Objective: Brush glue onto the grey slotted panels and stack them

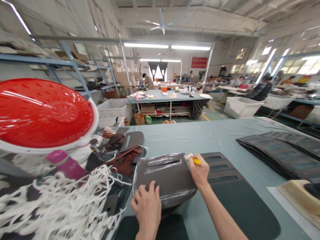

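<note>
A dark grey panel (165, 176) with rounded lower corners lies in front of me, with a narrow slot near its far edge. Whitish wet-looking streaks run along its edges and around the slot. My left hand (147, 206) rests on its near left part, fingers spread and pressing down. At the far right corner, my right hand (200, 170) is closed around a brush with a yellow handle (196, 161). The brush's pale bristles (188, 156) touch the panel's edge. Beside it on the right lies a larger dark panel (237, 193) with several slots.
White strips (62, 203) are heaped at the left near a pink bottle (66, 163) and a big red basin (50, 113). Stacked dark panels (282, 153) lie at the right, above a cream-coloured block (297, 196). Other people work farther back.
</note>
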Tool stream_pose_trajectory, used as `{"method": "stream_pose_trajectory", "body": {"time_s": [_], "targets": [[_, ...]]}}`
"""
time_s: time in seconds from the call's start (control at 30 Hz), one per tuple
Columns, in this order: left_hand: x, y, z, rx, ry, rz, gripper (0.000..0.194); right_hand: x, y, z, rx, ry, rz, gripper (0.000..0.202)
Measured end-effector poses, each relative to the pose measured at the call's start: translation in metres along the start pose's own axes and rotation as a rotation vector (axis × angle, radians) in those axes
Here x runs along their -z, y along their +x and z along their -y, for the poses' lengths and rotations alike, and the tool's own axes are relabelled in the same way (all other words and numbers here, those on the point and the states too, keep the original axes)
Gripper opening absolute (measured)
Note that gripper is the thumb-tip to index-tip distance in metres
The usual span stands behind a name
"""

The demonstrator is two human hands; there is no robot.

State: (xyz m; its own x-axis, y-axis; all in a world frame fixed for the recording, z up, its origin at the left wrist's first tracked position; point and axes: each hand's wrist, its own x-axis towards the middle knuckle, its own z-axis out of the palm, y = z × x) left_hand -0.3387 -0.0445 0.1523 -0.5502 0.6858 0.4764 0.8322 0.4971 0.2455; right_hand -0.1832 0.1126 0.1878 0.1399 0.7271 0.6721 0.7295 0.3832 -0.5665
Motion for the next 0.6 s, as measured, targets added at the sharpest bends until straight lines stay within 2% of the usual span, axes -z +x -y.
{"method": "stream_pose_trajectory", "body": {"time_s": [0.07,0.13,0.27,0.37,0.43,0.5,0.6], "targets": [[-0.001,0.009,-0.018,0.001,-0.096,0.052,0.033,0.013,-0.001,-0.019,0.008,0.036,0.014,0.027],[-0.008,0.020,-0.042,-0.030,-0.309,0.124,0.031,0.019,-0.009,-0.029,-0.013,0.075,0.093,0.032],[-0.031,0.040,-0.096,-0.035,-0.743,0.279,0.027,0.022,-0.031,-0.033,-0.062,0.201,0.217,0.036],[-0.047,0.052,-0.124,-0.007,-0.831,0.336,0.027,0.025,-0.037,-0.030,-0.102,0.374,0.202,0.038],[-0.055,0.060,-0.132,-0.003,-0.813,0.357,0.024,0.027,-0.037,-0.027,-0.127,0.521,0.191,0.038],[-0.056,0.066,-0.130,0.006,-0.833,0.404,0.024,0.028,-0.036,-0.026,-0.156,0.627,0.177,0.038],[-0.040,0.069,-0.123,0.093,-1.100,0.482,0.031,0.025,-0.036,-0.030,-0.191,0.659,0.188,0.037]]}}
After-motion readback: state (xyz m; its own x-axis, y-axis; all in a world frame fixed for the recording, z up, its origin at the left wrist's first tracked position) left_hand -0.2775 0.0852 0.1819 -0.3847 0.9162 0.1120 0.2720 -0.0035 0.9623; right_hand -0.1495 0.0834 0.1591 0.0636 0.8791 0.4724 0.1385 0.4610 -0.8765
